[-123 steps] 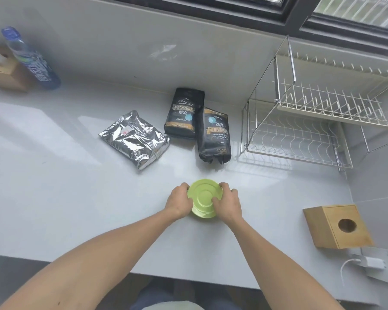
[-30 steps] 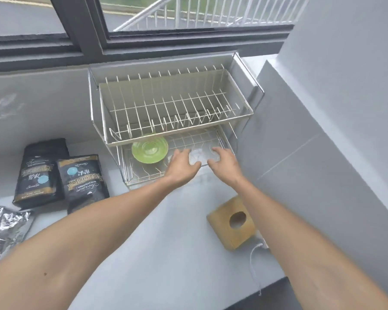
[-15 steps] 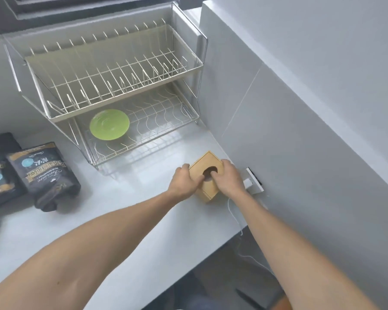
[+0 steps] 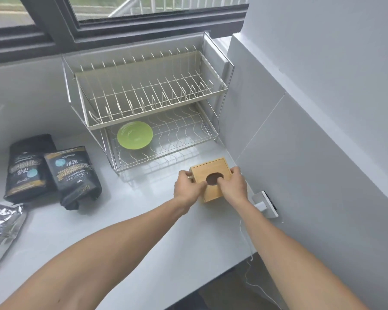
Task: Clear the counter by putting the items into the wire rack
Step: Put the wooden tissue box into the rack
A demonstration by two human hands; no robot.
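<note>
The white counter (image 4: 143, 231) fills most of the view, with the two-tier wire rack (image 4: 148, 113) at its far side under the window and against the right-hand wall. On the rack's lower tier, toward its left end, lies a green plate (image 4: 134, 135); the right part of that tier and the whole upper tier are bare. The wooden box (image 4: 211, 175), hole on top, sits just near of the rack's right front corner, so its way in looks to be up and away over the low front rail. The left hand (image 4: 187, 189) and right hand (image 4: 234, 186) clasp its two sides, thumbs on the top; whether it has left the counter I cannot tell. Far left lie two black coffee bags (image 4: 52, 173) and a silver pouch (image 4: 2, 229); a white plug (image 4: 264, 203) sits just right of the box.
</note>
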